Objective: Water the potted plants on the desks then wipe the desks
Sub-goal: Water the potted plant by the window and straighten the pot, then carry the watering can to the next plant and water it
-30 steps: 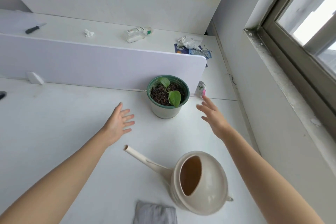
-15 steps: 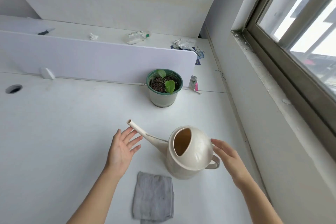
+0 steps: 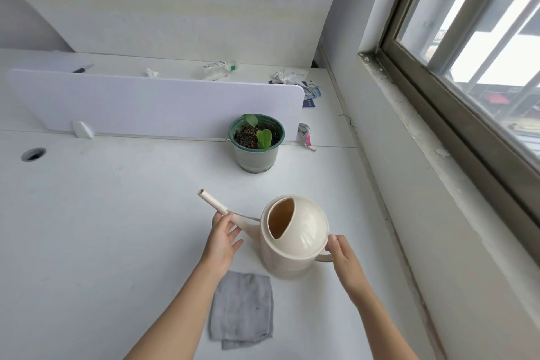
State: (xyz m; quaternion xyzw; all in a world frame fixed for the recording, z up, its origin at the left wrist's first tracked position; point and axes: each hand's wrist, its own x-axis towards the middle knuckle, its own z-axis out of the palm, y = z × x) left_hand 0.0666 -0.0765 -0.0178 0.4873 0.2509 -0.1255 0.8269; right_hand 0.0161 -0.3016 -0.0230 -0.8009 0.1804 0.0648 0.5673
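Right hand [image 3: 343,256] curls round the handle of the can [image 3: 295,231]; left hand [image 3: 221,242] rests loose fingers on its spout [image 3: 214,204]. Half a second ago neither touched it. It stands on the counter [image 3: 117,213], short of the pot [image 3: 256,143]. I'm at pickup: next, lift and tip over the soil.

We can read no text anywhere. The label on the bottle [image 3: 218,67] and the blue card [image 3: 309,103] are too blurred for us.
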